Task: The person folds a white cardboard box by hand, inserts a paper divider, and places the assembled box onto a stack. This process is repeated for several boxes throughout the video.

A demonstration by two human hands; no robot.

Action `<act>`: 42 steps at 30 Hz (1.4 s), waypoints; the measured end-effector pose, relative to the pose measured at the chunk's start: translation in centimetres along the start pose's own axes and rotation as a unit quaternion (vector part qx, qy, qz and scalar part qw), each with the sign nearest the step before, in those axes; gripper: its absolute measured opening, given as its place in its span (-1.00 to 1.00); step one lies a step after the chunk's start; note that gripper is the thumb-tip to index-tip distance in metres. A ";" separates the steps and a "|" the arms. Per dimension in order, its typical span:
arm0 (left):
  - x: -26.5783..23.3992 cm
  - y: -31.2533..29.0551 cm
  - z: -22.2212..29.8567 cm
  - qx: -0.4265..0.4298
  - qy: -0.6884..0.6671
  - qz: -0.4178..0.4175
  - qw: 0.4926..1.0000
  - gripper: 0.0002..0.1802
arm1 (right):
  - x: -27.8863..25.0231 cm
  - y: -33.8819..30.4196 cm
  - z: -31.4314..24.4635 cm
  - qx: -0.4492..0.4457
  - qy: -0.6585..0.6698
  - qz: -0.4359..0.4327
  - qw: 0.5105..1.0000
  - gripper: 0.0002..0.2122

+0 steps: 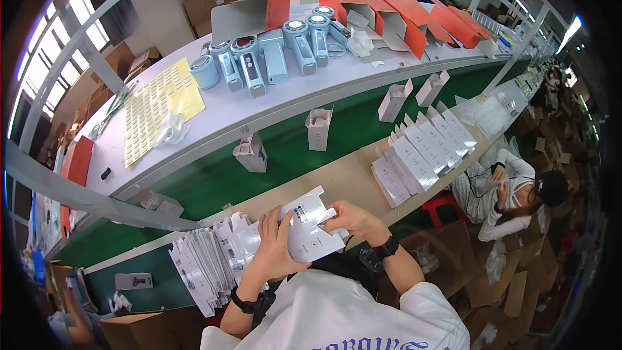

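A white printed folding carton (310, 223) with its end flaps standing out is held in front of my chest. My left hand (275, 246) grips its left side, fingers over the upper edge and thumb underneath. At its right end, my right hand (353, 219) has bent fingers on the flaps; the carton hides the fingertips. A stack of flat white cartons (201, 266) lies just left of my left hand. Beyond my right hand, a row of open cartons (424, 149) stands on the beige bench strip (353, 172).
Several open cartons, one a small box (318, 131), stand along the green belt (285, 146). Light blue handheld devices (301, 52), orange-red boxes (402, 19) and a yellow sticker sheet (162, 107) occupy the raised shelf. Another person (512, 188) sits at the right, near large brown cartons (486, 259).
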State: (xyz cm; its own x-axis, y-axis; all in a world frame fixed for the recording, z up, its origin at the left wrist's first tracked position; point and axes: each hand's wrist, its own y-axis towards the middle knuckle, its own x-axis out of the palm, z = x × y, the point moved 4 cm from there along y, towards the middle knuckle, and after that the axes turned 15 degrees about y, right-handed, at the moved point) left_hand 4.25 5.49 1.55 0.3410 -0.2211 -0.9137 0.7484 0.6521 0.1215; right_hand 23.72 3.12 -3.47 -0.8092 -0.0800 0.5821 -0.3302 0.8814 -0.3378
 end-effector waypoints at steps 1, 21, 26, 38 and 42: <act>-0.1 0.0 0.0 0.002 0.008 0.005 1.000 0.30 | 0.2 0.1 0.0 0.001 0.000 -0.002 1.000 -0.74; 3.4 0.0 -0.2 -0.095 -0.216 0.238 0.942 -0.21 | 5.7 -0.3 0.1 -0.349 0.152 0.136 0.915 -0.43; 1.2 1.4 1.3 -0.158 -0.429 0.200 0.866 -0.44 | 7.1 -1.0 0.5 -0.369 0.045 0.111 0.922 -0.41; 1.0 1.3 0.5 -0.140 -0.435 0.246 0.855 -0.66 | 7.3 -0.9 -0.2 -0.298 0.276 0.085 0.910 -0.55; 0.0 1.6 2.0 -0.186 -0.441 0.276 0.833 -0.71 | 6.7 -0.6 0.6 -0.321 0.160 0.131 0.924 -0.63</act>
State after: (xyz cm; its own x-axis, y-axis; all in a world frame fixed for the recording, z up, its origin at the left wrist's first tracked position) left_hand 6.57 5.12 2.53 0.9833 -0.1533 -0.0982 0.1669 0.9746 0.1493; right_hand 18.17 1.82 0.22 -0.6009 0.2261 0.7667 0.2962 0.9539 -0.0492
